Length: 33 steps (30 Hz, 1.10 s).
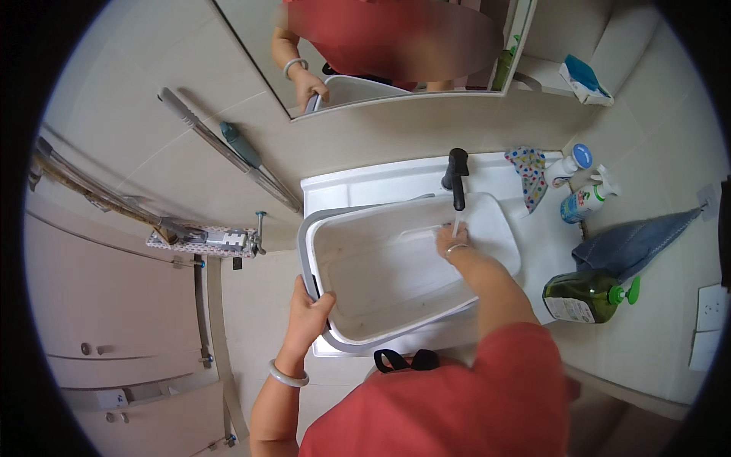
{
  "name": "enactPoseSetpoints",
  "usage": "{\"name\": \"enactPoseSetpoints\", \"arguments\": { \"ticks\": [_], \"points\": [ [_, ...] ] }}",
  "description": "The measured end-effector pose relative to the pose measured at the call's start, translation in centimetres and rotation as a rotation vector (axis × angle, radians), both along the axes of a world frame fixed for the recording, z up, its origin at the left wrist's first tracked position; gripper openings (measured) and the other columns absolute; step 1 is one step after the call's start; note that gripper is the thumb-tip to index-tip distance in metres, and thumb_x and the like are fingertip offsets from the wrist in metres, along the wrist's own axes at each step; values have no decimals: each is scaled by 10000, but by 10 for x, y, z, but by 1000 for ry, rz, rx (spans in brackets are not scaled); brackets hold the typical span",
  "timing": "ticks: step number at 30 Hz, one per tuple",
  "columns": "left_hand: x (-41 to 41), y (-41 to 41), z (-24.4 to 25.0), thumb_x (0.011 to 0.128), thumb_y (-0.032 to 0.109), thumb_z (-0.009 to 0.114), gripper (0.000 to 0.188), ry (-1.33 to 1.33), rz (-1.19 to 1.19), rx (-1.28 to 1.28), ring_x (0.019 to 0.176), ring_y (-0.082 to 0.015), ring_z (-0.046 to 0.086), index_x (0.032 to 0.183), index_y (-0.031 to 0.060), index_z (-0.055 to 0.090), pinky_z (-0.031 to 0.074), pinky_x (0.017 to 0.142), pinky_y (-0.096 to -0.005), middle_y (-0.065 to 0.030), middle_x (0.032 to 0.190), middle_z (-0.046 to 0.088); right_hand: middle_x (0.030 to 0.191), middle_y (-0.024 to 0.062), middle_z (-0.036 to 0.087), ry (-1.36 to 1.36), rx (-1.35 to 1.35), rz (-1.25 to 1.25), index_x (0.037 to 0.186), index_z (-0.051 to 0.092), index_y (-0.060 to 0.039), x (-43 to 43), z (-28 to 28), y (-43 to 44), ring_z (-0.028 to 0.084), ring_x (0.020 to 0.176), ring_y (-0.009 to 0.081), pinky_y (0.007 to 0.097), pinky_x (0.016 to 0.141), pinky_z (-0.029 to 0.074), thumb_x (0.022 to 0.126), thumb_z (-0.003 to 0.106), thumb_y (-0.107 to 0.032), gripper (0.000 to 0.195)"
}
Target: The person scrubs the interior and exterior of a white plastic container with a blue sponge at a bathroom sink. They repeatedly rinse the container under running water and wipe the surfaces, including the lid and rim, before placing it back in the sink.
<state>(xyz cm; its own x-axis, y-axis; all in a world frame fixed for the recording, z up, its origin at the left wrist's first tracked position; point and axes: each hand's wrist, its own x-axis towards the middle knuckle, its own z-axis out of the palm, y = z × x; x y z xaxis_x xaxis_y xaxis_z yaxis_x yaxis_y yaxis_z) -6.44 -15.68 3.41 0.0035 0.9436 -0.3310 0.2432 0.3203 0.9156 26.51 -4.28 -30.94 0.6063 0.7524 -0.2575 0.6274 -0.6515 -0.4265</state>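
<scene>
A large white rectangular plastic bucket [377,268] with a grey rim and handle rests over the white washbasin [545,243]. My left hand [311,311] grips its left end, thumb over the rim and fingers against the grey outer edge. Inside the right part of the bucket is my right hand [451,240], under a stream of water from the black faucet [457,171]. Its fingers are blurred by motion and water, so their pose is unclear. Faint dirty marks show on the bucket's inner walls.
On the basin's right are a dotted cloth [528,174], a white bottle [562,171], a spray bottle [582,203] and a green pump bottle [582,297]. A blue-grey towel [634,243] hangs beside them. Long-handled cleaning tools [228,148] lean left; a mirror [394,51] hangs above.
</scene>
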Motion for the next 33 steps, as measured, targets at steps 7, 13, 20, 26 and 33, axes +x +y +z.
{"name": "enactPoseSetpoints", "arguments": {
  "ticks": [7, 13, 20, 26, 33],
  "points": [
    [-6, 2, -3, 780, 98, 589, 342, 58, 2, 6, 800, -140, 534, 1074, -33, 473, 467, 726, -288, -85, 911, 577, 1057, 193, 657, -461, -225, 575, 959, 717, -13, -48, 82, -10, 555, 1062, 343, 511, 947, 367, 831, 542, -153, 258],
    [-5, 6, -8, 793, 100, 586, 327, 24, 6, 55, 814, -146, 531, 1068, -36, 475, 461, 747, -284, -84, 913, 576, 979, 260, 627, -68, 171, 1036, 807, 708, -19, -147, 142, -15, 579, 1004, 337, 471, 919, 418, 784, 544, -51, 169],
    [-2, 8, -7, 824, 127, 617, 353, 38, -26, 108, 862, -143, 540, 1106, -39, 483, 462, 783, -288, -81, 951, 582, 1003, 217, 620, 459, 461, 1153, 878, 716, -62, -228, 183, -22, 589, 968, 359, 418, 873, 468, 828, 570, -143, 175],
    [-8, 6, -18, 938, 364, 600, 416, -136, 59, 74, 804, -108, 502, 1070, -23, 520, 449, 726, -264, -52, 917, 563, 927, 137, 690, 841, 78, 1126, 925, 681, -5, -209, 210, -50, 662, 815, 251, 340, 790, 508, 888, 591, -168, 190],
    [-9, 7, -31, 1002, 370, 493, 395, -358, 127, 58, 849, -89, 504, 1113, -7, 541, 439, 754, -239, -25, 940, 573, 938, 57, 597, 1202, 551, 871, 1009, 649, 8, -169, 306, -114, 594, 848, 118, 249, 753, 492, 918, 608, -73, 129]
  ]
}}
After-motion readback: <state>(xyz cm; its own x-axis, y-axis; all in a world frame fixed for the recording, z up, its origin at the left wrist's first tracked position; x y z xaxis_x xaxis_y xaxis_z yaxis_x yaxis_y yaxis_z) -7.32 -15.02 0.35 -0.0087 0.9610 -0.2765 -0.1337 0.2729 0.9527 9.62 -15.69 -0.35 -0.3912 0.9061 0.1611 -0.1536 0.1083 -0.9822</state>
